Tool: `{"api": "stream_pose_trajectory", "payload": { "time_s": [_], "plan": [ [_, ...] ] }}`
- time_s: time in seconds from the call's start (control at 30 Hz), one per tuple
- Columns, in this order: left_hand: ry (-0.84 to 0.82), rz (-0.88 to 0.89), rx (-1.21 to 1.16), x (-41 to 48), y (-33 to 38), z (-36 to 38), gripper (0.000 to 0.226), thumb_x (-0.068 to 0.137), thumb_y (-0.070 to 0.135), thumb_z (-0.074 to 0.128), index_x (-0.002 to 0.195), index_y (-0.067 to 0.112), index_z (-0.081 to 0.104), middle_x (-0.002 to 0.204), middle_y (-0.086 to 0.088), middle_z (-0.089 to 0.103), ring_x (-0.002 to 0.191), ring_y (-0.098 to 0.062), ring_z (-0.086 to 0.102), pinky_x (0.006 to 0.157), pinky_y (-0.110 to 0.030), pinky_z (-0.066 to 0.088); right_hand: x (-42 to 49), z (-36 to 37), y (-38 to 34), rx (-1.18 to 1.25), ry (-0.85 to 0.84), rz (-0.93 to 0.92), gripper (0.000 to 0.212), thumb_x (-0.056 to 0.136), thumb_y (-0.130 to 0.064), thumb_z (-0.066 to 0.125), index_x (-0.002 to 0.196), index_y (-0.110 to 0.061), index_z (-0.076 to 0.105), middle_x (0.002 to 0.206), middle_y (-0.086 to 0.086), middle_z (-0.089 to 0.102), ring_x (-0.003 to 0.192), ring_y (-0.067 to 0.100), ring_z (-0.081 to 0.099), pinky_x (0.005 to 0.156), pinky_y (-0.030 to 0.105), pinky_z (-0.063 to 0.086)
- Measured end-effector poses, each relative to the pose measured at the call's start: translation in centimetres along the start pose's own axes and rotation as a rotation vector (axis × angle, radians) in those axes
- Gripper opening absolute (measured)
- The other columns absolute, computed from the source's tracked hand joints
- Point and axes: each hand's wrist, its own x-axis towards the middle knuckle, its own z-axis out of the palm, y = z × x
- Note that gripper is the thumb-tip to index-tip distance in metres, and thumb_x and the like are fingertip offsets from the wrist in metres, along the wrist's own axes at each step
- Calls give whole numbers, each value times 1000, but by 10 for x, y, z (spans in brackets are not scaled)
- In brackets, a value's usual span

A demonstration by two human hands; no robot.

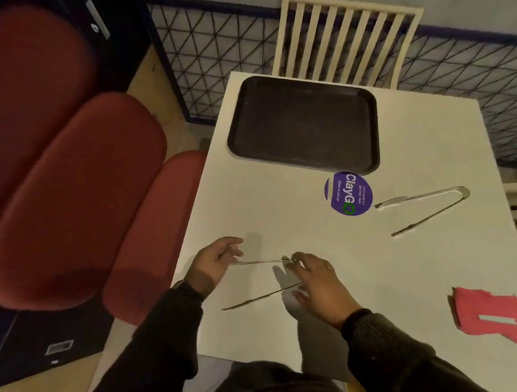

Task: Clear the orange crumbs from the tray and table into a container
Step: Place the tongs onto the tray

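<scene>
Both hands at the near tongs (pixel 261 283): left hand (pixel 214 261) fingers pinch one arm's tip; right hand (pixel 316 280) grips the hinge end, seemingly. Dark tray (pixel 365 127) and white table (pixel 425 276) show no visible orange crumbs; no container in view.

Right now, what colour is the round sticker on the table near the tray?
Purple, with white lettering and a green ring; the round sticker shows clearly in the head view.

Two tongs (pixel 426 207) (pixel 261 283), one tray (pixel 304 122), one round sticker (pixel 348 193), one pink napkin (pixel 493 317)
</scene>
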Motion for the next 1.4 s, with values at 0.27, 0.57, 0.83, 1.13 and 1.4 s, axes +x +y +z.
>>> {"api": "stream_pose_trajectory", "payload": {
  "time_s": [0.27,0.57,0.83,1.13,1.4],
  "plan": [
    [69,6,-8,-6,-3,-11,54,98,4,46,86,52,68,76,16,70,85,-13,64,86,-22,52,42,7,-3,-188,-193,-28,75,79,-24,62,145,-22,26,146,2,35,133,26,32,114,44,16],
    [137,49,-92,-8,18,-12,31,100,14,47,96,37,67,88,-1,69,81,-13,61,85,-19,48,52,-9,14,23,-253,-57,74,80,-42,64,142,-25,27,141,-2,37,124,19,41,100,33,36],
    [212,65,-111,29,34,-17,28,101,15,43,97,33,65,86,0,70,80,-19,63,91,-32,48,118,-90,23,199,96,135,76,84,-28,65,144,-19,20,141,9,38,116,29,53,95,36,46],
    [177,80,-32,87,48,-20,28,101,18,43,94,37,61,85,5,69,71,-3,63,86,-30,50,254,-155,22,402,353,455,73,88,-27,59,145,-6,18,141,19,32,121,38,47,102,41,41],
    [221,11,-39,101,16,-26,27,86,53,44,97,38,64,84,14,72,74,-6,68,78,-26,48,353,-139,16,440,327,668,81,90,-29,57,146,2,7,148,23,22,129,35,41,106,40,38]
  ]
}}
